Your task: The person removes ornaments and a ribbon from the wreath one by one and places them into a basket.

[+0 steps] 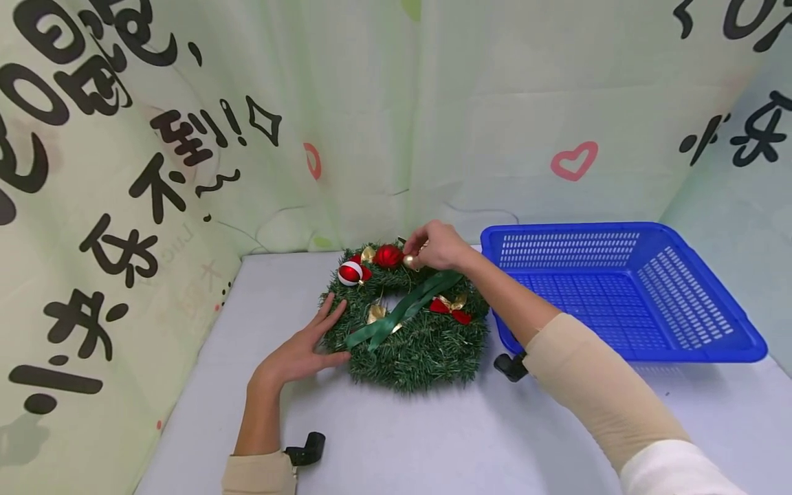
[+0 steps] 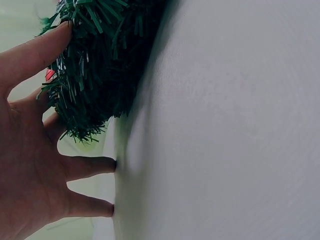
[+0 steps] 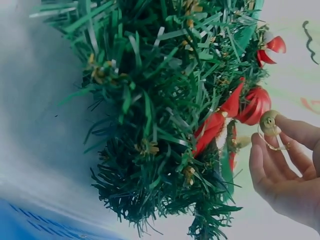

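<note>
A green tinsel wreath (image 1: 414,364) lies on the white table, with a green ribbon (image 1: 411,306) across its middle. A red and white ball (image 1: 350,273), a ridged red ball (image 1: 388,256) and a red bow with gold leaves (image 1: 450,311) decorate it. At the wreath's left edge, my left hand (image 1: 297,352) rests with fingers spread; the left wrist view has the thumb against the tinsel. Over the wreath's far side, my right hand (image 1: 441,246) pinches a small gold bauble (image 3: 269,121) by thumb and fingertips. Its thin gold cord loop (image 3: 270,144) hangs beside the fingers.
A blue plastic basket (image 1: 757,344) stands right of the wreath, near my right forearm. Behind the table hangs a pale green printed curtain (image 1: 482,137). Black wrist-camera mounts (image 1: 306,450) stick out from both sleeves.
</note>
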`<move>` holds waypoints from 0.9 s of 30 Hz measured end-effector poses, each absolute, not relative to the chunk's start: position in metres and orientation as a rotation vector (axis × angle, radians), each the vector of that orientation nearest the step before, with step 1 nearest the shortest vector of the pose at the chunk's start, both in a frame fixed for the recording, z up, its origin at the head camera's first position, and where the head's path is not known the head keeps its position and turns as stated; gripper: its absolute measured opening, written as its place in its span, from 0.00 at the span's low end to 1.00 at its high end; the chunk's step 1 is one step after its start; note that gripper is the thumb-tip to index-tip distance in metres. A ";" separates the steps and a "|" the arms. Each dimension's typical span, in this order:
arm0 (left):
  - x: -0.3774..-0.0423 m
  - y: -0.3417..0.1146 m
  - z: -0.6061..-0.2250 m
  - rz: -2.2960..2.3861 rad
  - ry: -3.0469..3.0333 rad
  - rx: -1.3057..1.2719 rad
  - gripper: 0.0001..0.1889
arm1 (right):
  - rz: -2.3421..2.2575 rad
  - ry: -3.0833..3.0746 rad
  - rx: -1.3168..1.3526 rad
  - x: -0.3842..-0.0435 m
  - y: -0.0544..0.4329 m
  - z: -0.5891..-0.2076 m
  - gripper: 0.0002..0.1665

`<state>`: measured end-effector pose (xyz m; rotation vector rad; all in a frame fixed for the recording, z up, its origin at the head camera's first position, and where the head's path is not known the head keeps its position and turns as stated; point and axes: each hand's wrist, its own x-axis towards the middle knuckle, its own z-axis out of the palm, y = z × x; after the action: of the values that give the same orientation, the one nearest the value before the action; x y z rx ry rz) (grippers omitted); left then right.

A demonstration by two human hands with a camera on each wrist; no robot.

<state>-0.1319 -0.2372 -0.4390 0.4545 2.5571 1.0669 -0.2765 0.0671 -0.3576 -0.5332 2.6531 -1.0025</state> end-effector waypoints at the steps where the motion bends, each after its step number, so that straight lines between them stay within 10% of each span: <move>1: -0.132 -0.238 -0.439 1.064 2.557 0.451 0.51 | -1.008 2.653 -0.540 -0.275 0.067 -0.356 0.11; 27: -0.133 -0.237 -0.442 1.072 2.545 0.434 0.52 | -1.196 2.607 -0.552 -0.237 0.106 -0.347 0.14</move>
<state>-0.1325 -0.2366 -0.4416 0.4339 2.5446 1.0719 -0.2370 0.1057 -0.3465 -0.5521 2.6066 -1.1961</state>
